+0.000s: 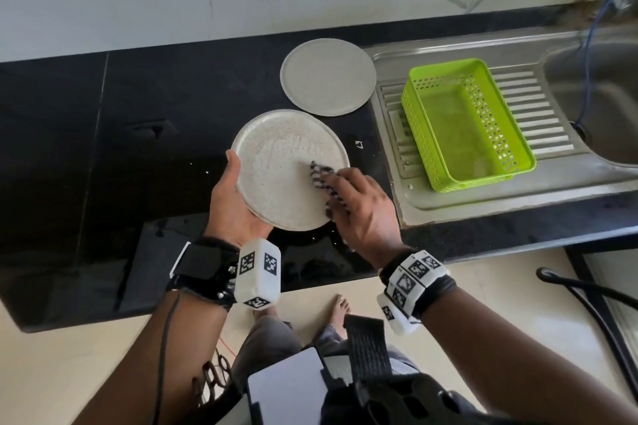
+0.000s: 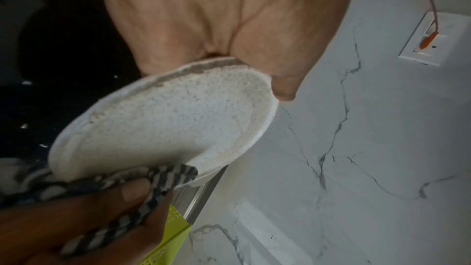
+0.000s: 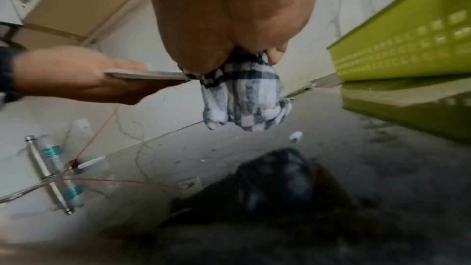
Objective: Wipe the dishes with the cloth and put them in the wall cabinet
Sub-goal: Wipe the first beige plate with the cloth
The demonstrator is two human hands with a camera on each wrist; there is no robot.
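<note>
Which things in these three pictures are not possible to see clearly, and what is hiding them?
- Wall cabinet: in no view.
- Left hand fingers: under the held plate in the head view.
- Checked cloth: mostly under the right hand there; the right wrist view shows more of it.
- Second plate: its underside is hidden against the counter.
- Sink basin: cut by the right edge.
- Counter in the right wrist view: blurred dark reflection.

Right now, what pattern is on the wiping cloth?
Dark blue-and-white checked cloth, clearest in the right wrist view.

The right hand (image 1: 362, 207) covers most of the cloth (image 1: 322, 176), and the sink (image 1: 600, 107) runs off frame.
</note>
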